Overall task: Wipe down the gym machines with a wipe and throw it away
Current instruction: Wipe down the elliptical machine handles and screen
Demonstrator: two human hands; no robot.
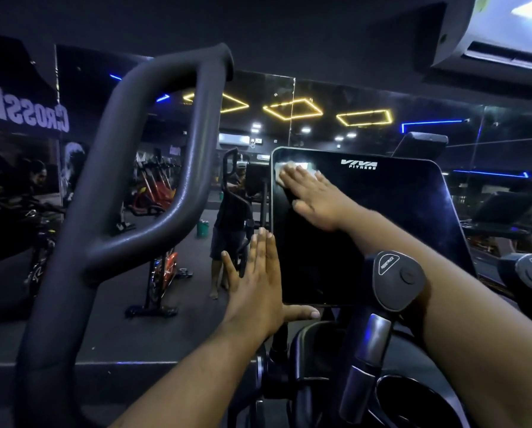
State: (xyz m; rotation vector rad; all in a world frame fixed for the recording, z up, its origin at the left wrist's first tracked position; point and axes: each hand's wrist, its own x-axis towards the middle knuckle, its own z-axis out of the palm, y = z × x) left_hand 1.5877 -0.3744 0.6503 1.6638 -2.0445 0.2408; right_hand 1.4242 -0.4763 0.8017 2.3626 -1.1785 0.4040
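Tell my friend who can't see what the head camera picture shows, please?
The right hand presses a white wipe flat on the top left corner of a gym machine's dark screen. The left hand steadies the screen's left edge with straight fingers. A thick grey handlebar stands at left, before a mirror wall.

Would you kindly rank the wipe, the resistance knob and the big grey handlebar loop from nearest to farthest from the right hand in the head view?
From the right hand:
1. Wipe, under its fingers at the screen's top left.
2. Resistance knob, below, by the forearm.
3. Handlebar loop, far left.
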